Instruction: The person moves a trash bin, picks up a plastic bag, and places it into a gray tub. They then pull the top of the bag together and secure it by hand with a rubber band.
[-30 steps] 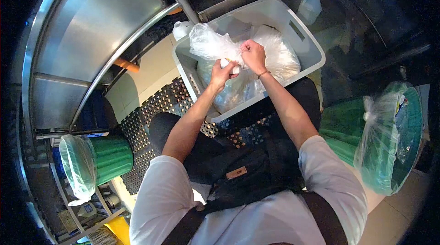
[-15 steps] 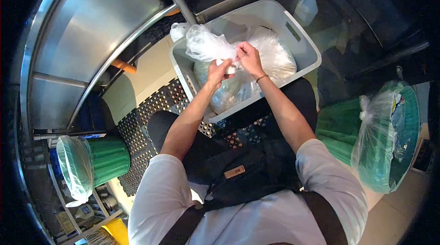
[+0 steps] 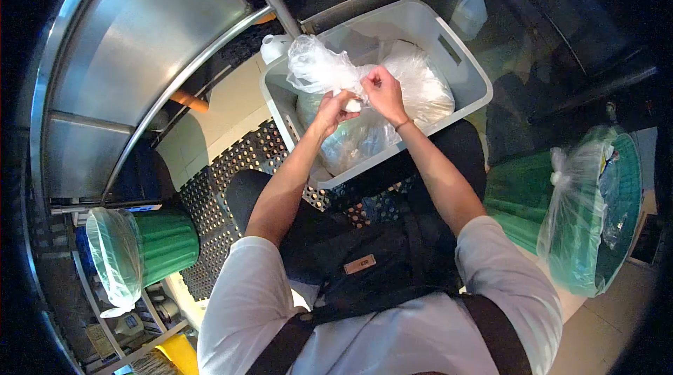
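A clear plastic bag (image 3: pixel 419 91) fills much of a grey tub (image 3: pixel 480 87) in front of me. Its loose, crumpled top (image 3: pixel 314 65) sticks out to the left, above the gathered neck. My left hand (image 3: pixel 331 110) is closed around that neck, with a small white bunched part (image 3: pixel 352 105) showing by the thumb. Beside it, my right hand (image 3: pixel 386 97) has curled fingers pinching the plastic at the neck. What lies inside the bag is hard to make out through the shiny plastic.
A green bin (image 3: pixel 168 240) with a clear liner lies at the left, and another green bin (image 3: pixel 519 189) at the right. Jugs (image 3: pixel 468 14) stand behind the tub. Perforated black matting (image 3: pixel 217 193) covers floor below. A steel panel (image 3: pixel 119 73) rises at upper left.
Both hands stay at the bag's neck. My right hand has turned slightly, its fingers more curled, and the loose top has shifted a little.
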`<state>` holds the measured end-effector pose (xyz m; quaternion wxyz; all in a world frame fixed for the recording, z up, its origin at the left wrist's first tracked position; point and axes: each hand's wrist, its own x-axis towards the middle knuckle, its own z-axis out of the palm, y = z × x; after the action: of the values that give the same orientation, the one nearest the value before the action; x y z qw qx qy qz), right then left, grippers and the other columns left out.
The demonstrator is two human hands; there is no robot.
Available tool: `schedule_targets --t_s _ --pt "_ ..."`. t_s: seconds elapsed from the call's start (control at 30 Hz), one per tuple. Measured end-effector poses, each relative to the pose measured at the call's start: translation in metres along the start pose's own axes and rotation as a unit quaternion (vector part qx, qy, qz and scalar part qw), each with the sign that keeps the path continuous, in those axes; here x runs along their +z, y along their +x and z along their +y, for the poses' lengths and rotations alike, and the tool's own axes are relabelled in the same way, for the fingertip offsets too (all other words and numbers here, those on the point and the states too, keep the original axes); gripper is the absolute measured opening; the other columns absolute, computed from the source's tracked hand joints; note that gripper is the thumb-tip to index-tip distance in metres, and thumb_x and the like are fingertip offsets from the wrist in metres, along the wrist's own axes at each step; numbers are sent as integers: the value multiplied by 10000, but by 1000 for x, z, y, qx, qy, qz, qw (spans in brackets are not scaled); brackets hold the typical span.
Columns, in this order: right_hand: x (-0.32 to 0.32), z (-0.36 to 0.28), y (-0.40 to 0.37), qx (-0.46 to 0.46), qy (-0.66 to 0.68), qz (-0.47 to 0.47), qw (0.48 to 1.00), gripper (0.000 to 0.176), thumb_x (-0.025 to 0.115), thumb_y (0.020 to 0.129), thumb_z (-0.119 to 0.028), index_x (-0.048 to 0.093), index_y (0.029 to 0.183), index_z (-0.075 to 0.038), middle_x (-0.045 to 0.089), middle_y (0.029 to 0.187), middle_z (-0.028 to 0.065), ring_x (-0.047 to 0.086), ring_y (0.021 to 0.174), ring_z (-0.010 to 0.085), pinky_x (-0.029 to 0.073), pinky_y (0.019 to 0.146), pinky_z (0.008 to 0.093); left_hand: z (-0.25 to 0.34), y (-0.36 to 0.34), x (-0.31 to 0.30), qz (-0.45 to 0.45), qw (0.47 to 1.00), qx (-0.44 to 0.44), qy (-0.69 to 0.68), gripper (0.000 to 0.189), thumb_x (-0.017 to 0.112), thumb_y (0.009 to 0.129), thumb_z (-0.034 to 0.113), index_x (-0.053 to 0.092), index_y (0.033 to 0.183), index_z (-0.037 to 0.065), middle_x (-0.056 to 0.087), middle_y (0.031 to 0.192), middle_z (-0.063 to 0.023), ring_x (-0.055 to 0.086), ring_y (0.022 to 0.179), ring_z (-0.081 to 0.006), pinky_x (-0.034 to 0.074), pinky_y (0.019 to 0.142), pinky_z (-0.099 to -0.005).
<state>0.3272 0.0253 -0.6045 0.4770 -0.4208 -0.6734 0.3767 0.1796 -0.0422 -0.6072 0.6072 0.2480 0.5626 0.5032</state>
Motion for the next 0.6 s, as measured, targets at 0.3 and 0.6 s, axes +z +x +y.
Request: schedule_targets --t_s 0.3,0.6 --pt "-5 -9 -19 -15 43 -99 994 175 628 851 -201 686 813 -40 648 682 129 630 609 236 474 573 333 7 -1 -1 -26 998 -12 -54 265 508 886 296 553 1036 82 576 1009 -105 596 878 -219 572 719 -401" --pt "-6 -6 -22 -56 -15 -90 994 176 614 816 -135 714 949 -80 686 832 141 668 753 288 520 686 366 0 3 -2 -26 997 -6 -68 309 489 912 297 538 1118 73 592 1092 -126 600 1011 -253 553 808 -447"
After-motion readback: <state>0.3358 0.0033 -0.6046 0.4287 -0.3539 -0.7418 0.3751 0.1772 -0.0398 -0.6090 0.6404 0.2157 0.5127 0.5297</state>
